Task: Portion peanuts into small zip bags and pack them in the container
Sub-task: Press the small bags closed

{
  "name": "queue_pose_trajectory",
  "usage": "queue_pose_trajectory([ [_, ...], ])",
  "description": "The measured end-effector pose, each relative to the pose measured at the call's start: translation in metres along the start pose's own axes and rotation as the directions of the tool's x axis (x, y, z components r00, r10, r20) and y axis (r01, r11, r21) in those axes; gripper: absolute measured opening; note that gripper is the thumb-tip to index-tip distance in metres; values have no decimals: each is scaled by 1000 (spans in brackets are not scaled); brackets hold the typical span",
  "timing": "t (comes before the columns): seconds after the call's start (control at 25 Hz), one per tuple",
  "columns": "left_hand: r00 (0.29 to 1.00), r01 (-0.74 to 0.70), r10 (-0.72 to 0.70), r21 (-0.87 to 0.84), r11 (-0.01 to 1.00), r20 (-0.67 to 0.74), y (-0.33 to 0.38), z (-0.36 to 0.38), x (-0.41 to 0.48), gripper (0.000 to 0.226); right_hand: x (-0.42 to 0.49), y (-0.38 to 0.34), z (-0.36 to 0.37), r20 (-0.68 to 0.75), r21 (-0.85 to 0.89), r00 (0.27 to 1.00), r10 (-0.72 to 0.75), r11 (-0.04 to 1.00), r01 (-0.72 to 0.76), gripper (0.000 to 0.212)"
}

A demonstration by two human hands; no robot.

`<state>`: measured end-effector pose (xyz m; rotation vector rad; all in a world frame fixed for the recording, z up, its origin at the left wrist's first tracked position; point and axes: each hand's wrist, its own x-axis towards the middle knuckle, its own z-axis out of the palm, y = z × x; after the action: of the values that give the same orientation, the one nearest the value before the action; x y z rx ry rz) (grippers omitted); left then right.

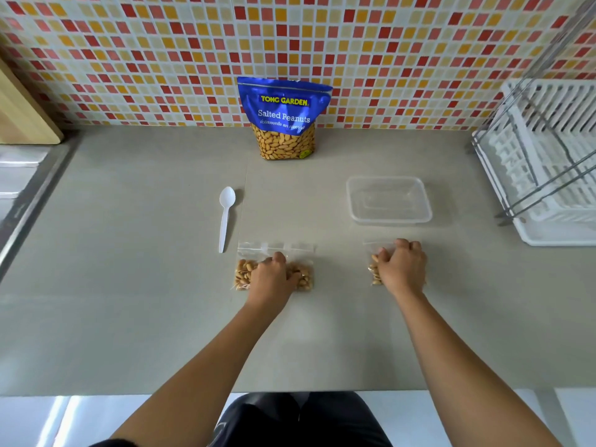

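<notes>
On the grey counter, the left hand presses with curled fingers on a filled zip bag at about 6 o'clock from the peanut pouch. This bag lies flat, its zip edge pointing to 12 o'clock. The right hand grips a second filled bag at 3 o'clock from the first. The clear container sits at 12 o'clock from this hand, long axis from 9 to 3. The white spoon points its bowl to 12
</notes>
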<state>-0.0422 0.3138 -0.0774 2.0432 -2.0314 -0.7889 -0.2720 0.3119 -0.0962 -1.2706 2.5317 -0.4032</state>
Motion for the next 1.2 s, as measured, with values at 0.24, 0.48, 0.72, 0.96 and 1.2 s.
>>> queue_pose_trajectory([
  [0.24, 998, -48, 50, 58, 997, -33, 6, -3, 0, 44, 6, 1, 5, -25, 104, 1000, 4, 995, -1, 31],
  [0.48, 981, -187, 182, -101, 977, -63, 15, -5, 11, 35, -12, -15, 0, 12, 491, 989, -145, 863, 120, 14],
  [0.72, 980, -173, 200, -534, 828, -7, 35, -26, 14, 33, -39, -48, -9, 252, 888, 938, -238, 441, -127, 11],
  [0.96, 980, -77, 190, -770, 633, 58, 39, -41, 21, 10, -39, -70, -18, 160, 963, 964, -211, 248, -105, 6],
  [1.2, 979, -177, 194, -750, 637, -67, 43, -54, 27, 13, -41, -82, -23, 74, 967, 973, -220, 256, -15, 12],
])
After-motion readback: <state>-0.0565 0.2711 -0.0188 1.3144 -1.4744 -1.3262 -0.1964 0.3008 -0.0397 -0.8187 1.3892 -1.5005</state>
